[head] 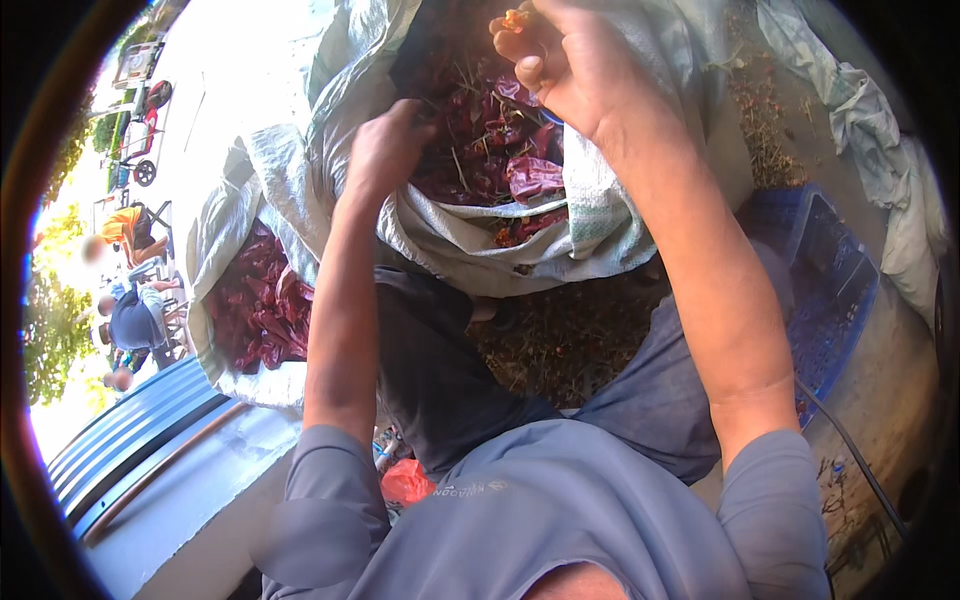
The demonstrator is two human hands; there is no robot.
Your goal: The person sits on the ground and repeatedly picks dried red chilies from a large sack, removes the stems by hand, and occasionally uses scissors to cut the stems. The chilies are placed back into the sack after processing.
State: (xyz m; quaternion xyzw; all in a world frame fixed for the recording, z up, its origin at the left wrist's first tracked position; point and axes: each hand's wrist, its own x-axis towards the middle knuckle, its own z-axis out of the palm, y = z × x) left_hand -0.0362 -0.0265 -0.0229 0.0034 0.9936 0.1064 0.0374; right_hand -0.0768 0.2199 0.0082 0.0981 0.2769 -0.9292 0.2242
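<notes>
A white woven plastic sack [480, 266] stands open between my knees, its rim rolled down. Dried red chilli peppers [495, 127] fill it, mixed with pale stalks and straw. My left hand [390, 146] is at the sack's left inner side, back of the hand up; its fingertips are blurred and partly hidden. Above the sack's right side, my right hand [562, 67] is raised with its fingers curled inward. A small orange piece [515, 20] lies against those fingers, too blurred to name exactly. Behind the right hand, a bit of blue rim shows.
A second sack of dried red chillies [262, 307] stands at the left. On the right are a blue plastic crate [832, 292], a crumpled woven sack [862, 120] and a dark cable [855, 450]. Plant debris [555, 337] covers the floor. People [135, 315] are outside at far left.
</notes>
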